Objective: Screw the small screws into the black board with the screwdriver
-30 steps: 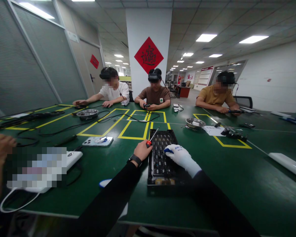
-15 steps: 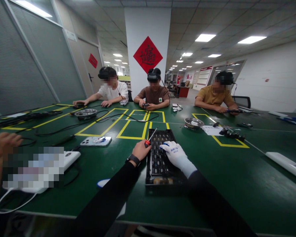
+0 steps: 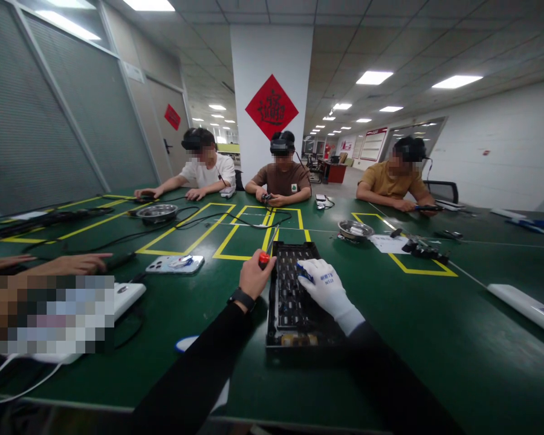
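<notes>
A black tray with rows of small metallic parts lies on the green table in front of me. At its left edge my bare left hand, with a dark wristband, is closed round the red handle of a screwdriver, whose thin shaft points up and away. My right hand, in a white glove, rests over the tray's right side, its fingers bent round something blue and dark that I cannot make out. Yellowish parts lie at the tray's near end.
A phone and a white device lie left, beside another person's hands. Metal bowls, cables, paper and black parts stand further off. Three people sit opposite. A white bar lies right.
My left hand has moved slightly left and the screwdriver has tilted, its handle end now facing me. The other person's hands at the left have reached further right over the white device.
</notes>
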Demonstrator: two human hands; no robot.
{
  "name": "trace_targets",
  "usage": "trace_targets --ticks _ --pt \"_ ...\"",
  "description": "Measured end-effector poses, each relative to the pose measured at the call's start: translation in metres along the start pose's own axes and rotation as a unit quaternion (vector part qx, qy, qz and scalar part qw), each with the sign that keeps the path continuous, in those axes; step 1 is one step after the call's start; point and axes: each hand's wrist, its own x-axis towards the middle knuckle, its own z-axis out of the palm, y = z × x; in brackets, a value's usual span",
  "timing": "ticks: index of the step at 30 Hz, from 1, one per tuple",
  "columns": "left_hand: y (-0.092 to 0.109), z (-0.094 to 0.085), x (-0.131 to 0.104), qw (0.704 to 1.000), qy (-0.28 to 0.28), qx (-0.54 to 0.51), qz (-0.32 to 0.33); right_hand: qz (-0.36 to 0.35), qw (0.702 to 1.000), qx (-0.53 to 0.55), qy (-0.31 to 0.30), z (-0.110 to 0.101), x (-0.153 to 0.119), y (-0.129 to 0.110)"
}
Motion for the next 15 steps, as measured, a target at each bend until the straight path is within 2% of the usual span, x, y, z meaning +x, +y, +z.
trace_targets --ticks 2,4,7,9,12,15 --pt "0.011 -0.008 -0.002 0.995 0.001 -0.097 0.018 -0.017 0.997 0.07 0.037 -0.009 0.0 -0.008" --pt "0.022 -0.013 -0.005 0.978 -0.018 -0.203 0.038 -0.039 0.986 0.152 0.048 -0.016 0.001 -0.019" --pt "0.036 -0.015 -0.009 0.946 -0.014 -0.318 0.054 -0.039 0.966 0.257 0.015 -0.017 0.004 -0.037" --pt "0.042 -0.014 -0.011 0.938 -0.008 -0.345 0.041 0.001 0.947 0.32 0.005 -0.012 0.006 -0.046" --pt "0.044 -0.01 -0.011 0.933 -0.024 -0.359 0.016 0.059 0.896 0.439 0.027 -0.001 0.011 -0.053" --pt "0.04 -0.007 -0.01 0.919 -0.045 -0.392 0.021 0.121 0.813 0.568 0.031 0.012 0.017 -0.053"
